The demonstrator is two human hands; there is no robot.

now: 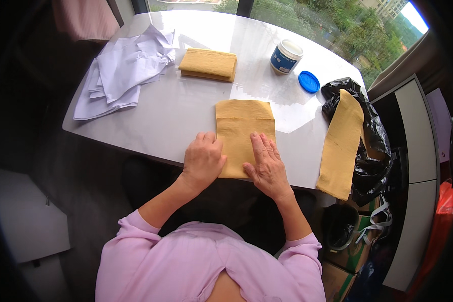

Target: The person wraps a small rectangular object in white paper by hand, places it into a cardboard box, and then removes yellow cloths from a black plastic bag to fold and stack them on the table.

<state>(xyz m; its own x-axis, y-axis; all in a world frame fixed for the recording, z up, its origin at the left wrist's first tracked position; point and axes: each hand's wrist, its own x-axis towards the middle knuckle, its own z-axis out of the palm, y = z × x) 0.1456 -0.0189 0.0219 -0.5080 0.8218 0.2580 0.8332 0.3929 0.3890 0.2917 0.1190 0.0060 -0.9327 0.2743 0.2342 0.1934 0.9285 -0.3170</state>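
A folded stack of coarse yellow paper (245,130) lies flat at the table's near edge, with a crease or flap edge running across its upper part. At its left side my left hand (204,158) is curled into a fist, the thumb side touching the paper's edge; no paper shows inside the fingers. My right hand (266,166) rests palm down on the right part of the stack, fingers stretched forward and thumb out to the side. Farther back sits a thicker folded bundle of yellow paper (208,63).
Crumpled white sheets (124,71) lie at the left of the white table (154,132). Toward the window stand an open white tub (287,56) and its blue lid (308,82). A yellow paper strip (341,147) overlaps a black plastic bag (375,132) at right. Cardboard boxes (343,255) are below.
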